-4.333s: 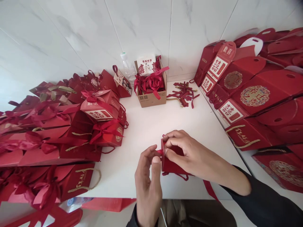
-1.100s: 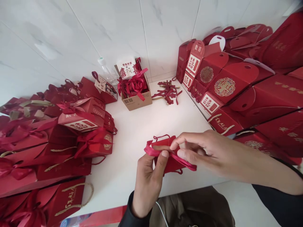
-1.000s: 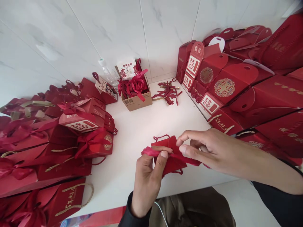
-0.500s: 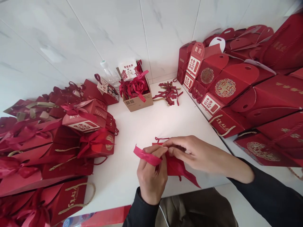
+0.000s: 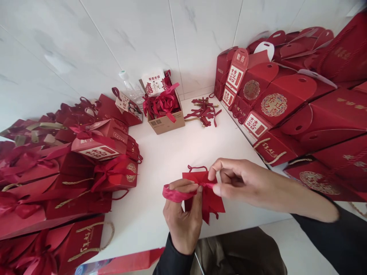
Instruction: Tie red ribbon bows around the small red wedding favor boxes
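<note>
A small red gift box (image 5: 216, 198) with a thin cord handle at its far side sits near the table's front edge. Across its top runs a crimson ribbon (image 5: 175, 194), gathered in a knot at the middle. My left hand (image 5: 183, 214) pinches the ribbon beside the knot, a loop of it lying over the fingers. From the other side my right hand (image 5: 233, 179) grips another part of the ribbon between thumb and forefinger, drawn out to the right. My fingers hide part of the knot and the box top.
Red gift boxes (image 5: 103, 139), several tied with bows, crowd the left. More red boxes (image 5: 269, 97) are stacked on the right. At the back stand a cardboard box (image 5: 168, 124) of ribbons and a plastic bottle (image 5: 129, 86), with a pile of dark red cords (image 5: 205, 110) alongside.
My right hand has moved slightly right, pulling ribbon out from the knot. More of the box top now shows. The ribbon tail that hung at the lower right has shifted.
</note>
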`<state>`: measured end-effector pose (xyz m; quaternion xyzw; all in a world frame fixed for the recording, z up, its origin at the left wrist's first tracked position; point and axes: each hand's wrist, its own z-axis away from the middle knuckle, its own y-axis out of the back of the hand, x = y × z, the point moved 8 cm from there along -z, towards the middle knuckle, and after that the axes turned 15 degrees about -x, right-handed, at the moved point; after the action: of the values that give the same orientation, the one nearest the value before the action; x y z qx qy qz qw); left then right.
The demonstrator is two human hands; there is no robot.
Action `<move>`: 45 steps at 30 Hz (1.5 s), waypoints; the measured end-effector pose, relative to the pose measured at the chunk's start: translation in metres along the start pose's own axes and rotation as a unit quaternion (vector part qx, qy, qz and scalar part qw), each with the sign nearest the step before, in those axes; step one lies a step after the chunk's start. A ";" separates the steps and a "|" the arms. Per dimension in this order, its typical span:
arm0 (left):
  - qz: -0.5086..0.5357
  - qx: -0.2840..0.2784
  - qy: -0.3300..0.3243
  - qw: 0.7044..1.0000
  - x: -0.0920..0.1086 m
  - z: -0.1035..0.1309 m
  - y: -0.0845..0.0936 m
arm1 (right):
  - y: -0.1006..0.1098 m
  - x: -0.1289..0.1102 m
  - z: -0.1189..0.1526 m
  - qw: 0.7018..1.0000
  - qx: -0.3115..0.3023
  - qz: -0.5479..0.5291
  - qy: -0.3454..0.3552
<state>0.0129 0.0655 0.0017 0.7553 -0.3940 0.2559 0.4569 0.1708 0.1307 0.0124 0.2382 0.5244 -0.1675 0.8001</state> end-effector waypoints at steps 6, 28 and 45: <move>0.073 0.028 0.075 0.994 -0.008 0.013 0.006 | 0.034 0.011 0.040 0.950 0.174 0.247 -0.084; 0.338 0.116 0.207 0.911 -0.046 0.012 0.053 | -0.034 0.089 0.015 0.950 0.087 -0.297 -0.049; 0.106 -0.261 0.337 0.898 -0.033 0.036 0.008 | -0.037 0.062 0.035 0.945 0.225 -0.236 0.016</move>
<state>-0.0117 0.0430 -0.0353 0.4311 -0.3470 0.4297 0.7135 0.2032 0.0795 -0.0404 0.2837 0.5270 -0.4616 0.6548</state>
